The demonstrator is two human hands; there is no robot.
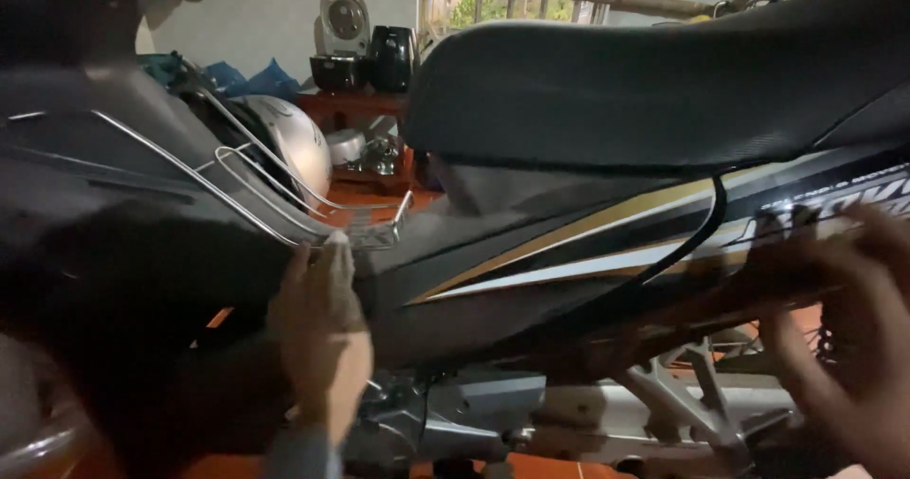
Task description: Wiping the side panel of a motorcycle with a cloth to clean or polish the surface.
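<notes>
Pressing flat against the dark side panel of a motorcycle, the left hand has its fingers extended and grasps nothing, just below the wire basket. The right hand, blurred, lies on the panel's rear end under the seat; its finger state cannot be told.

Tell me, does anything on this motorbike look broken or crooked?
Nothing clearly stands out. The left hand rests flat on the motorbike's side panel below the wire basket, and the right hand is blurred at the rear. The seat sits level.
</notes>
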